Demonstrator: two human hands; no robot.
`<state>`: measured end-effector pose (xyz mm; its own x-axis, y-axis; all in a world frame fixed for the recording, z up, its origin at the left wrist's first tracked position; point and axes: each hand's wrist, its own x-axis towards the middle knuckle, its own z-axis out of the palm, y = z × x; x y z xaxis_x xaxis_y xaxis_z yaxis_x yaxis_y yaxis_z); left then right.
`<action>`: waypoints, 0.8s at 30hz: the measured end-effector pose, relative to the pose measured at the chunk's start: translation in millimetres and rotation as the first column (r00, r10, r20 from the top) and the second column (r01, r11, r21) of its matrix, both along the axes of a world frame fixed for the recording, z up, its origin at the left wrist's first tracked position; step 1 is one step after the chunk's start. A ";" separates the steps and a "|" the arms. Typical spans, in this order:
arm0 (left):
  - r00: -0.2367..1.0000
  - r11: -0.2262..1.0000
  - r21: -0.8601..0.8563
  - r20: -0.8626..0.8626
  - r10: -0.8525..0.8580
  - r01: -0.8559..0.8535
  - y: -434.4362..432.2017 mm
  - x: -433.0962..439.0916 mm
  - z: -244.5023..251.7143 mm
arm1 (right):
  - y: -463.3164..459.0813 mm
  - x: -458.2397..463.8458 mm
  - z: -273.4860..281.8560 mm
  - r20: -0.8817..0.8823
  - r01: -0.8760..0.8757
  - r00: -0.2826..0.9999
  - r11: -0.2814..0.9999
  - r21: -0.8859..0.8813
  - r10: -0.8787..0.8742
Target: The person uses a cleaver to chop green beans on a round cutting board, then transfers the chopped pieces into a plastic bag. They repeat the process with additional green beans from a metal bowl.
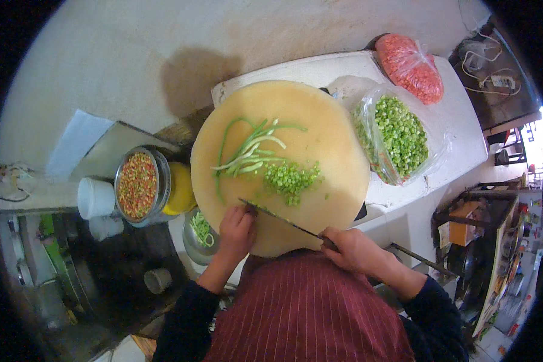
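My right hand (346, 248) grips the handle of a kitchen knife (284, 219), whose blade slants across the near part of a round cutting board (339, 149). At the blade's tip end, my left hand (237, 228) rests on the board with its fingers curled against the knife; whether they hold anything is hidden. Just beyond the blade lies a small heap of chopped green onion (292, 180). Whole green onion stalks (253, 154) lie loosely to the left of that heap, farther up the board.
Right of the board, a clear plastic bag (400, 135) holds chopped green onion, with a tied bag of pink-red diced food (409, 68) behind. On the left stand a metal bowl of chopped red and green pieces (138, 185), a white tub (95, 198) and a bowl with green strips (202, 237).
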<state>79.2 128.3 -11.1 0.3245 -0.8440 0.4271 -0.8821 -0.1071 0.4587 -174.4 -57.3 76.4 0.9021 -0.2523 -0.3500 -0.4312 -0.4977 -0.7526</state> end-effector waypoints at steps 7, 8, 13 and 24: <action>0.953 0.984 -0.070 -0.269 0.139 -0.163 -96.5 50.4 94.5 | -14.0 -12.9 1.4 -0.045 -0.011 0.999 1.000 -0.025 0.010; 0.954 0.995 -0.066 -0.294 0.052 -0.074 -130.3 54.7 97.8 | -13.2 -13.4 0.0 -0.028 -0.011 1.000 1.000 -0.014 0.011; 0.951 0.970 0.151 -0.271 -0.147 0.193 -319.9 48.9 57.1 | -4.2 -15.8 -11.0 0.000 0.019 1.000 1.000 -0.010 -0.019; 0.926 0.815 0.488 -0.347 -0.147 0.312 -437.4 70.7 -4.6 | 7.9 -13.0 -20.0 -0.016 0.150 0.989 0.988 0.046 -0.149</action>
<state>150.0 -309.1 -15.7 0.1273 -0.9750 -0.1821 -0.7537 -0.2144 0.6212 -187.3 -49.5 56.4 0.8509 -0.3672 -0.3757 -0.5078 -0.3915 -0.7674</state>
